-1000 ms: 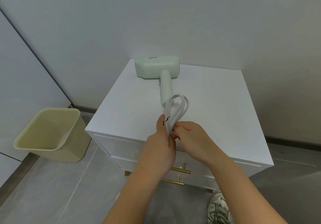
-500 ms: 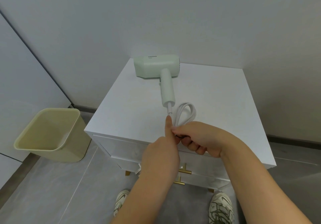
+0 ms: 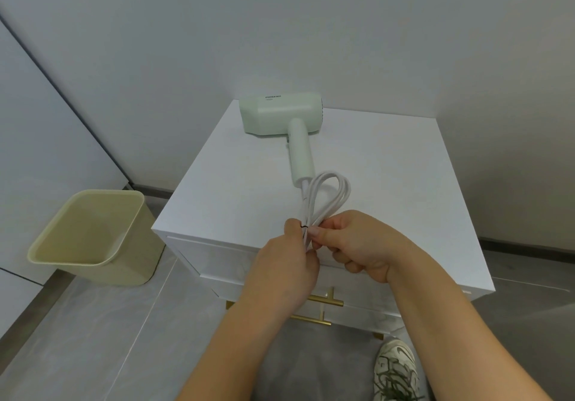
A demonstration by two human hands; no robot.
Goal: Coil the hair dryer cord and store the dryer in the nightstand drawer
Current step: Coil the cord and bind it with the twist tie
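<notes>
- Now both hands meet above the front edge of the nightstand (image 3: 389, 182), on the bundled white cord (image 3: 329, 195).
- Left hand (image 3: 286, 263) grips the bundle, fingers curled round it.
- Right hand (image 3: 354, 241) pinches the cord at a thin black tie (image 3: 303, 225).
- Cord loops fan over the nightstand top.
- Pale green hair dryer (image 3: 280, 117) lies on its side at the nightstand's back edge.
- Gold drawer handle (image 3: 326, 302) on the nightstand front, drawer closed.
- Beige bin (image 3: 90, 238) on the floor left of the nightstand.

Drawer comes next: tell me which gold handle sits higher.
The upper handle, the short gold bar showing beside the left hand's wrist; the lower handle lies beneath it and reaches further left.
</notes>
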